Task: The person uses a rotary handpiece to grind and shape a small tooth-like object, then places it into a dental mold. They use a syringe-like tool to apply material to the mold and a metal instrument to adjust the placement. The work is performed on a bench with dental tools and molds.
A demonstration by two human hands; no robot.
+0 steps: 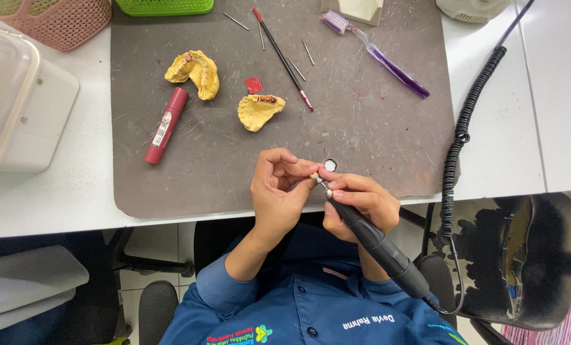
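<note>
Small pale piece [313,175] is pinched in left hand [279,195] above bench edge [75,191]; black rotary handpiece [375,246] is clamped in right hand [359,204], tip touching piece. Grinding judged mid-way; yellow casts [196,71] lie untouched.

1. A white table [75,191] carries a grey-brown scratched mat [362,128] that covers its middle; a black coiled cord [458,128] runs down the table's right side
2. On the mat lie two yellow dental casts [196,71] [258,110], near each other; a small red piece [254,84] lies between them
3. A dark red tube [167,125] lies tilted at the mat's left edge, just beside the upper cast
4. A thin black brush with red ends [282,57] lies among several thin metal pins [236,21]; a purple toothbrush [375,54] lies to their right
5. A pink perforated basket [55,22], a green basket [164,6] and a clear-lidded white box [17,108] stand at the far left
</note>
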